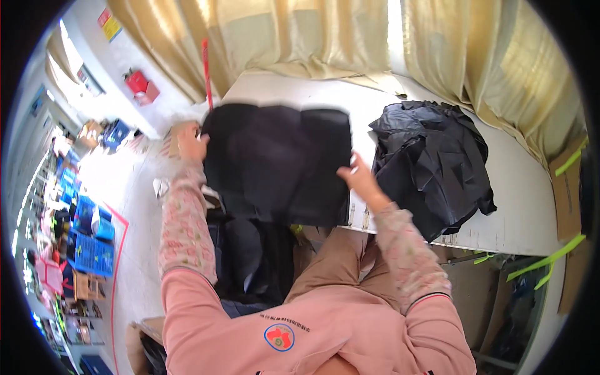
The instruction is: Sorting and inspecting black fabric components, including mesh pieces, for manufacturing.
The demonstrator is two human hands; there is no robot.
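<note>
A flat, roughly square piece of black fabric (275, 165) spreads in front of me over the white table's near edge, its far edge slightly blurred. At its upper left edge, my left hand (192, 142) is closed on the cloth, with the fingertips partly hidden. My right hand (361, 180) pinches the opposite side edge between thumb and fingers. Just right of that hand lies a crumpled heap of black fabric pieces (434, 165) on the table, some of it shiny.
The white table (519, 200) reaches back to beige curtains (325, 37). Below its near edge, more black material (250, 262) fills a container by my legs. Cardboard with green tape (567, 187) stands at the right. Blue crates (92, 253) and a red fire extinguisher box (142, 87) are off left.
</note>
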